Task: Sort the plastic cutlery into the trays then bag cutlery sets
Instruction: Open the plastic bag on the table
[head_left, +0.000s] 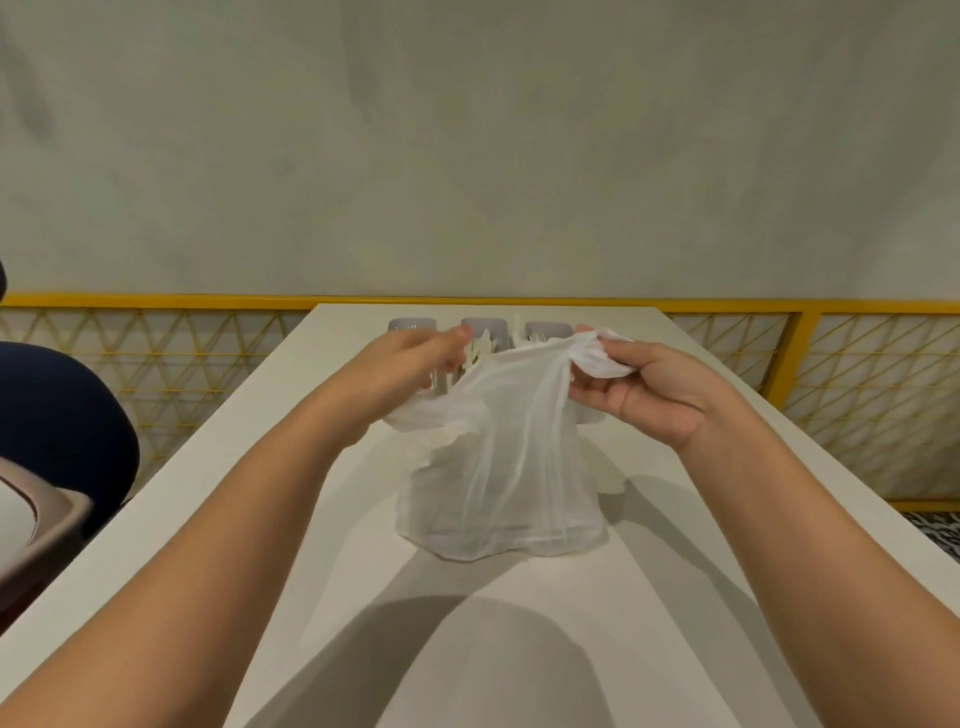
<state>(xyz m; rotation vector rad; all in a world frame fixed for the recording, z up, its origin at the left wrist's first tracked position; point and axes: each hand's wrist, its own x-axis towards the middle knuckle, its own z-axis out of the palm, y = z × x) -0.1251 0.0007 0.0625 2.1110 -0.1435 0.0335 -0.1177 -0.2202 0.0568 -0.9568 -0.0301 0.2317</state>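
On the white table (691, 545), a thin white plastic bag (498, 483) stands in the middle with its mouth held up. Far left of the bag, beyond the table's edge, sits a rounded dark blue shape (57, 415), possibly a chair back. The left hand (410, 369) is at the bag's upper left rim with its fingers curled away from the camera. I cannot tell whether they pinch the film, a piece of cutlery, or nothing. Just behind the bag's mouth, white plastic cutlery (480, 347) pokes up from a row of grey trays (548, 328), which the bag and hands partly hide. The right hand (644, 389) is at the bag's upper right, where thumb and fingers pinch a bunched handle of the film and pull it taut. Behind and to the right of the bag runs a yellow lattice railing (802, 353).

The step in hand looks like opening the bag to take a cutlery set. To do it well, I would:
- hold the right pinch high so the mouth gapes;
- spread the left rim sideways rather than upward;
- leave the base resting on the table for support;
- feed pieces in handle first so the tines do not snag or pierce the thin film.

No brand or label can be read. A faint mark on the leftmost tray is too small to make out.
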